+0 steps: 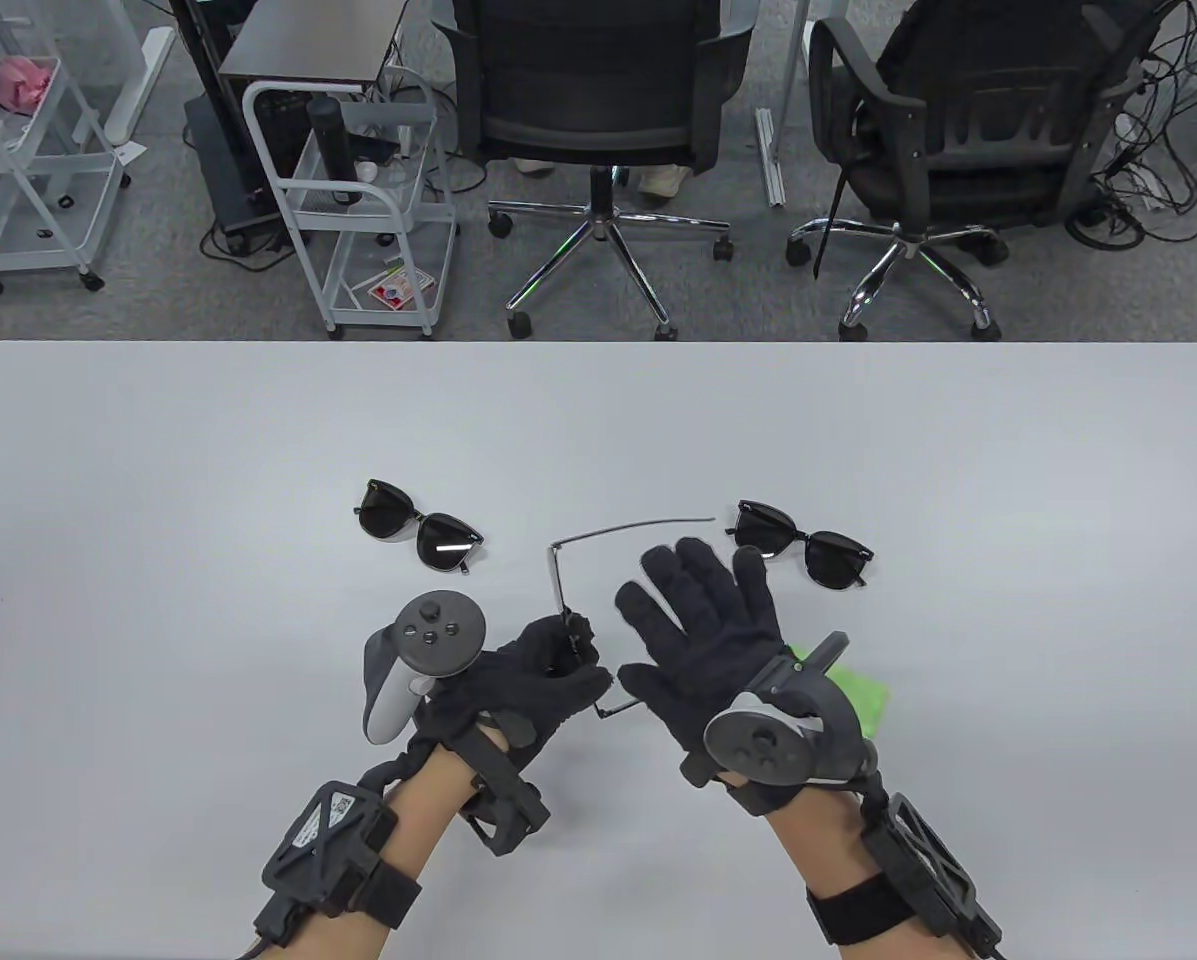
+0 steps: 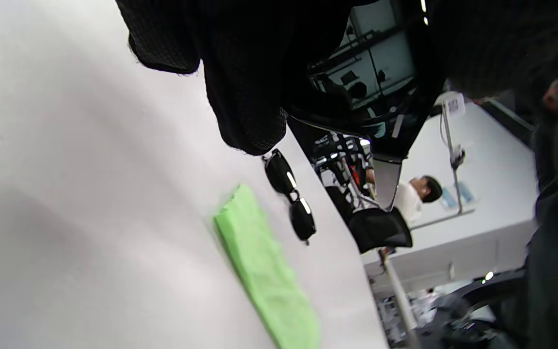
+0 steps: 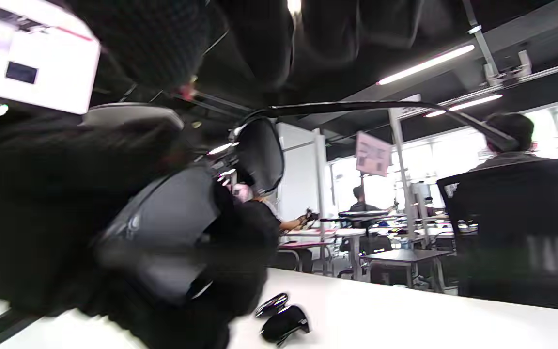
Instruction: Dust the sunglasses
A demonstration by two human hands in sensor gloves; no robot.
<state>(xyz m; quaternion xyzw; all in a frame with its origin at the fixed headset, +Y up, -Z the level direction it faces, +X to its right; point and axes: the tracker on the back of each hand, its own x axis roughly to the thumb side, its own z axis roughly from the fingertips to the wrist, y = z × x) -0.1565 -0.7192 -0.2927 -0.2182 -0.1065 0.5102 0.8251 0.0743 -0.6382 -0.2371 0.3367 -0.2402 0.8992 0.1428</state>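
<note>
White table (image 1: 158, 600) — left hand (image 1: 533, 675) grips sunglasses (image 1: 563, 590), right hand (image 1: 703, 640) spread.

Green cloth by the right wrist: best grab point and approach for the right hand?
Pinch the cloth at its near end, likely from above. It lies flat on the table, so only a top-down pinch gets under it. In the table view the right hand hides most of it; the left hand holds the held sunglasses.

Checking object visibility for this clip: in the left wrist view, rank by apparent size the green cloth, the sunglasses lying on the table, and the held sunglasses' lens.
1. Held lens, largest, though nearness to the camera inflates it.
2. Green cloth.
3. Sunglasses on the table.
</note>
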